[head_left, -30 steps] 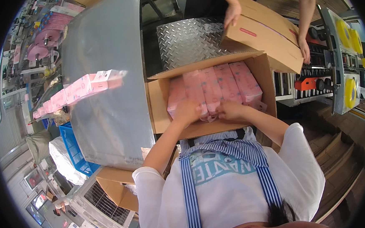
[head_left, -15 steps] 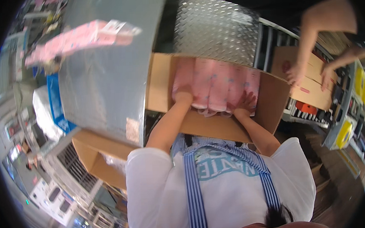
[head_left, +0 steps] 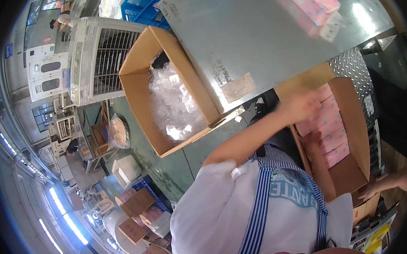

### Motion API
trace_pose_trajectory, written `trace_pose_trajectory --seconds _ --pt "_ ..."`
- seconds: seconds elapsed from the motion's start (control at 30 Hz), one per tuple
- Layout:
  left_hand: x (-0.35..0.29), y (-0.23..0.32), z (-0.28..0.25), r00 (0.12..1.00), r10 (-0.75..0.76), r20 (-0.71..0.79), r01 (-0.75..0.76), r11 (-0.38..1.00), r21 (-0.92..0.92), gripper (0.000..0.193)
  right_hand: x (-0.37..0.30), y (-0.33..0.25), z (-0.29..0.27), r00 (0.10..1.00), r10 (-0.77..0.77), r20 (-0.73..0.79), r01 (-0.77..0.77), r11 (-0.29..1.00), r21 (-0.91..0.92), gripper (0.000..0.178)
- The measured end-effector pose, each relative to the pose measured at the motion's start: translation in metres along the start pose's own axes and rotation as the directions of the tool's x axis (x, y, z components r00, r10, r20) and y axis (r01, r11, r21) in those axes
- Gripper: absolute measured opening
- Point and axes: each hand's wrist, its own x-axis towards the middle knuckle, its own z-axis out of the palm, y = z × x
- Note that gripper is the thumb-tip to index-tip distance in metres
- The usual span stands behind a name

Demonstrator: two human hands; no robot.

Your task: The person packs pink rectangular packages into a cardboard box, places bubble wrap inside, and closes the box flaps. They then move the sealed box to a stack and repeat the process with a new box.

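An open cardboard box [head_left: 352, 113] in front of me holds pink printed soft packs [head_left: 333, 130], set side by side in a row. My left hand [head_left: 307, 104] hovers over the box's near left side, smeared by motion, so its fingers do not show clearly. Lower down, my right hand [head_left: 312, 141] reaches into the box against the near side of the packs; its fingers are blurred and partly hidden. On the metal table [head_left: 264, 53] lies a row of similar pink packs [head_left: 305, 2], blurred at its near end.
A cardboard box with crumpled clear plastic [head_left: 171, 101] stands left of the table, beside a blue crate [head_left: 142, 7]. Textured metal plate [head_left: 351, 66] lies beyond the packed box. Another person's hand [head_left: 372, 189] is by flat cardboard at the lower right.
My view has swung left, so the packed box now appears farther right. My left hand has risen from the packs toward the box's left edge; my right hand stays in the box.
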Motion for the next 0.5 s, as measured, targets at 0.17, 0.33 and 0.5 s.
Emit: trace_pose_trajectory --seconds 0.17,0.33,0.5 --pt "-0.178 -0.145 -0.175 0.357 -0.124 -0.926 0.627 0.767 0.139 0.025 0.078 0.080 -0.011 0.885 -0.460 0.072 0.453 0.815 -0.361 0.039" --pt "-0.301 -0.316 -0.193 0.315 -0.789 -0.528 0.916 0.399 -0.049 0.085 0.069 0.052 -0.013 0.916 -0.345 0.203 0.359 0.933 -0.035 0.026" --pt "-0.331 -0.363 -0.172 0.314 -0.823 -0.473 0.948 0.244 0.204 0.075 0.037 0.034 -0.001 0.940 -0.325 0.101 0.324 0.946 0.035 0.020"
